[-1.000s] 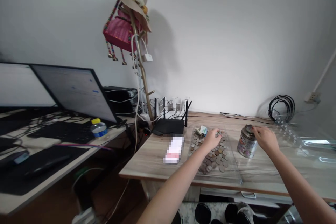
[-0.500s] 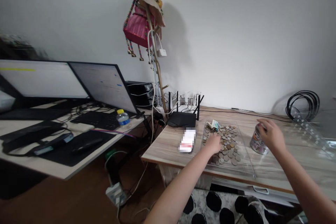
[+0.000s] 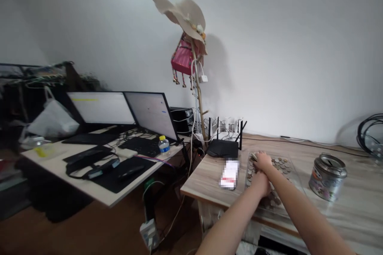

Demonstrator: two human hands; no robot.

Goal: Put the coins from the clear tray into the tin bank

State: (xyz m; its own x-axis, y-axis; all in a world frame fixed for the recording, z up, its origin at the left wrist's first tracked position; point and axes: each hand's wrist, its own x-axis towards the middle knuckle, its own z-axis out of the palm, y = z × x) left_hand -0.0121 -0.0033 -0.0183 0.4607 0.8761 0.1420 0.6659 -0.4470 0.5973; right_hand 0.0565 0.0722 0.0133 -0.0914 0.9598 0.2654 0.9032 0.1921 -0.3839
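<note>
My right hand (image 3: 263, 161) reaches across to the upper left of a clear tray (image 3: 295, 167) with many coins (image 3: 283, 163) spread on it. Its fingers close on the crumpled banknotes (image 3: 254, 155), whose pale edge shows at the fingertips. Below it, my left hand (image 3: 262, 185) is low over the coins, its fingers hidden behind my right wrist. The two forearms cross closely here. To the right, apart from both hands, a round metal coin tin (image 3: 327, 177) with a slotted lid stands upright on the wooden desk (image 3: 356, 211).
Left of the tray lie a phone (image 3: 229, 174) with a blurred screen and a black router (image 3: 223, 148). Coiled black cable (image 3: 371, 131) rests at the far right. Another desk (image 3: 110, 197) holds monitors (image 3: 151, 115), a yellow-capped bottle (image 3: 163, 144) and a mouse (image 3: 131, 172).
My right hand has left the top of the tin and moved left to the banknotes. My left hand remains over the coins. The view has turned, shifting the scene right and down.
</note>
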